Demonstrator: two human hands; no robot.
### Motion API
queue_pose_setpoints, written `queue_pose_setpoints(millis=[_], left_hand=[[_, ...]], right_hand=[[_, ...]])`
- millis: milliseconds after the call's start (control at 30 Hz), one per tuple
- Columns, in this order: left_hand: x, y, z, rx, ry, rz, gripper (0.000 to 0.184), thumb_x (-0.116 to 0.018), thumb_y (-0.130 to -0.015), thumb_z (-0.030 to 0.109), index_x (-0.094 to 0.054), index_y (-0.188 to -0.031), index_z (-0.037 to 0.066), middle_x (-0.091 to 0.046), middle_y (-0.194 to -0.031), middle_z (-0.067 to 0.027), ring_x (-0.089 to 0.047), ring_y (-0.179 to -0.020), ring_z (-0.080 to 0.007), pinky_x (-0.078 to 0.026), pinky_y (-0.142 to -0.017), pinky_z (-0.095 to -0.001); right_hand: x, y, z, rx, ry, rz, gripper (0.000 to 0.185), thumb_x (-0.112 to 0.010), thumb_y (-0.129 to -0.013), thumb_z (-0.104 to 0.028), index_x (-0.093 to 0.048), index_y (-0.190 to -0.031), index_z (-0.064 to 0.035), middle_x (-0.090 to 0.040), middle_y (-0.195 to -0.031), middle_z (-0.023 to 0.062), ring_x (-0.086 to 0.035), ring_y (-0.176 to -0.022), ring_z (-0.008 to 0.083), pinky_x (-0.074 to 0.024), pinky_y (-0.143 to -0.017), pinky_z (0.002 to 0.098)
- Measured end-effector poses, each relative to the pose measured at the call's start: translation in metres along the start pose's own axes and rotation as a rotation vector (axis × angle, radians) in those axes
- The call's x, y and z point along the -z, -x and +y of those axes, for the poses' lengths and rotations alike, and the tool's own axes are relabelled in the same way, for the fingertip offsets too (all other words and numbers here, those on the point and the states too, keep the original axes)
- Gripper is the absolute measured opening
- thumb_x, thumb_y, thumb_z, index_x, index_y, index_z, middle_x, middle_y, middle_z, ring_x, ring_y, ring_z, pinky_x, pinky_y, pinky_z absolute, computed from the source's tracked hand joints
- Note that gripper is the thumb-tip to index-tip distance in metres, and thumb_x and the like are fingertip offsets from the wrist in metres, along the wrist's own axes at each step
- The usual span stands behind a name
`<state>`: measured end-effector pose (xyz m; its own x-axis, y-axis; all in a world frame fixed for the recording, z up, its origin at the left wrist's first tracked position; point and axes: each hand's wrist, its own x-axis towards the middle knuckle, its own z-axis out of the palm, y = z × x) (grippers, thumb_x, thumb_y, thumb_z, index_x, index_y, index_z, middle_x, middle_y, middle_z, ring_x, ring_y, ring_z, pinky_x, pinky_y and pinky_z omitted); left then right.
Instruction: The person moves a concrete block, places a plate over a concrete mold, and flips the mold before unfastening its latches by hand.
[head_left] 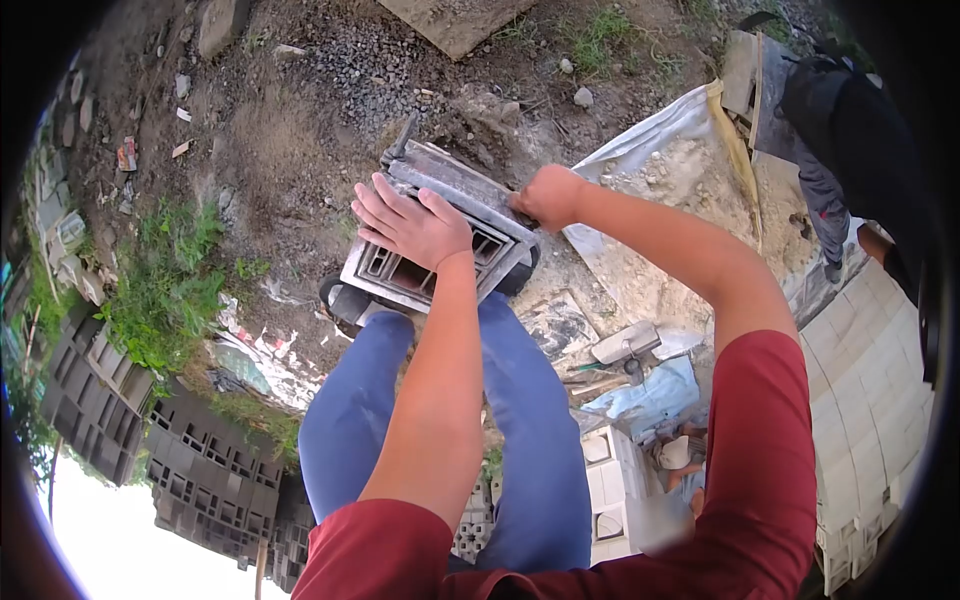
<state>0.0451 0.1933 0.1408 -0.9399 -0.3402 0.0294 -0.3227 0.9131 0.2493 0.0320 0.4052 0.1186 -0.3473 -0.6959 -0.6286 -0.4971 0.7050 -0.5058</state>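
A grey metal block mold (pixel 478 195) with rectangular openings stands on the ground in front of my knees. My left hand (pixel 415 228) lies flat across its upper face, fingers stretched out, covering part of the openings. At the far right corner of the mold, my right hand (pixel 552 198) is closed in a fist around what looks like its handle, mostly hidden by the fingers. A similar upright handle (pixel 403 137) sticks up at the mold's far left end. Dark rounded pieces (pixel 348 300) flank the mold's near side.
Pale sandy mix lies on a white sheet (pixel 645 140) to the right. Beside it are a trowel-like tool (pixel 627 343) and blue cloth (pixel 655 392). Another person in dark clothes (pixel 850 130) stands at the right. Stacked concrete blocks (pixel 215 455) appear lower left, more blocks (pixel 870 370) at right.
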Motion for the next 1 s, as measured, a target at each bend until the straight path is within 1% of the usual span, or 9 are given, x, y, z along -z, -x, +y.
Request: queue_pose_setpoints(millis=[167, 233, 367, 433, 467, 533, 667, 733, 1000], left_hand=[[0.000, 0.001, 0.001, -0.015, 0.014, 0.023, 0.063, -0.033, -0.102, 0.041, -0.036, -0.154, 0.006, -0.031, -0.162, -0.0194, -0.023, -0.152, -0.0423, -0.011, -0.122, -0.0627], [0.001, 0.002, 0.001, -0.016, 0.017, 0.030, 0.062, -0.032, -0.102, 0.042, -0.037, -0.152, 0.005, -0.032, -0.161, -0.0200, -0.025, -0.151, -0.0436, -0.011, -0.122, -0.0628], [0.003, 0.002, 0.002, -0.009, 0.027, 0.017, 0.063, -0.032, -0.102, 0.042, -0.037, -0.153, 0.005, -0.031, -0.162, -0.0197, -0.024, -0.151, -0.0429, -0.010, -0.123, -0.0619], [0.003, 0.001, 0.003, -0.001, 0.026, 0.009, 0.063, -0.033, -0.101, 0.041, -0.037, -0.153, 0.005, -0.030, -0.162, -0.0192, -0.023, -0.152, -0.0420, -0.010, -0.123, -0.0613], [0.003, 0.001, 0.003, -0.001, 0.029, 0.010, 0.063, -0.033, -0.101, 0.041, -0.037, -0.153, 0.005, -0.030, -0.162, -0.0192, -0.023, -0.152, -0.0420, -0.010, -0.123, -0.0613], [0.003, 0.000, 0.004, 0.003, 0.023, 0.004, 0.063, -0.033, -0.101, 0.041, -0.037, -0.153, 0.005, -0.031, -0.162, -0.0193, -0.022, -0.152, -0.0420, -0.010, -0.123, -0.0612], [0.002, -0.002, 0.002, -0.001, 0.029, 0.010, 0.063, -0.032, -0.103, 0.043, -0.037, -0.153, 0.006, -0.032, -0.161, -0.0198, -0.024, -0.151, -0.0428, -0.010, -0.123, -0.0613], [0.004, -0.003, 0.004, 0.013, 0.013, -0.005, 0.064, -0.035, -0.100, 0.038, -0.035, -0.154, 0.005, -0.032, -0.161, -0.0196, -0.024, -0.152, -0.0414, -0.010, -0.123, -0.0609], [0.007, -0.009, 0.004, 0.035, 0.042, -0.020, 0.063, -0.035, -0.101, 0.038, -0.036, -0.154, 0.003, -0.032, -0.161, -0.0205, -0.025, -0.151, -0.0435, -0.009, -0.122, -0.0607]], right_hand=[[-0.015, 0.001, 0.005, 0.065, -0.054, 0.051, 0.028, -0.065, -0.074, -0.018, -0.063, -0.102, -0.0122, -0.070, -0.077, 0.0144, -0.071, -0.076, 0.0380, -0.0542, -0.065, 0.0499], [-0.042, 0.003, 0.006, 0.194, -0.005, 0.536, 0.031, -0.067, -0.073, -0.017, -0.062, -0.103, -0.0125, -0.071, -0.077, 0.0141, -0.071, -0.078, 0.0366, -0.0544, -0.065, 0.0499], [-0.046, 0.015, -0.005, -0.005, -0.060, 0.624, 0.026, -0.069, -0.070, -0.015, -0.067, -0.096, -0.0110, -0.071, -0.078, 0.0130, -0.072, -0.081, 0.0353, -0.0553, -0.066, 0.0496], [-0.019, 0.003, -0.009, -0.170, -0.078, 0.098, 0.020, -0.070, -0.068, -0.012, -0.073, -0.087, -0.0092, -0.073, -0.081, 0.0130, -0.072, -0.084, 0.0349, -0.0572, -0.068, 0.0481], [-0.008, 0.002, -0.009, -0.173, -0.076, 0.098, 0.020, -0.070, -0.068, -0.012, -0.073, -0.087, -0.0092, -0.073, -0.081, 0.0130, -0.072, -0.084, 0.0349, -0.0572, -0.068, 0.0481], [0.015, 0.002, -0.006, -0.078, -0.082, -0.116, 0.018, -0.070, -0.066, -0.011, -0.077, -0.083, -0.0093, -0.074, -0.084, 0.0144, -0.073, -0.086, 0.0358, -0.0585, -0.072, 0.0471], [0.020, -0.009, -0.002, -0.046, -0.062, -0.221, 0.024, -0.071, -0.065, -0.011, -0.078, -0.088, -0.0098, -0.074, -0.087, 0.0156, -0.073, -0.088, 0.0364, -0.0589, -0.074, 0.0471], [0.025, -0.010, 0.000, -0.037, -0.097, -0.280, 0.024, -0.071, -0.065, -0.010, -0.078, -0.089, -0.0094, -0.075, -0.090, 0.0158, -0.073, -0.090, 0.0371, -0.0588, -0.076, 0.0473], [0.030, -0.021, 0.003, -0.013, -0.102, -0.359, 0.026, -0.072, -0.065, -0.009, -0.078, -0.090, -0.0086, -0.075, -0.092, 0.0165, -0.072, -0.094, 0.0371, -0.0585, -0.079, 0.0468]])
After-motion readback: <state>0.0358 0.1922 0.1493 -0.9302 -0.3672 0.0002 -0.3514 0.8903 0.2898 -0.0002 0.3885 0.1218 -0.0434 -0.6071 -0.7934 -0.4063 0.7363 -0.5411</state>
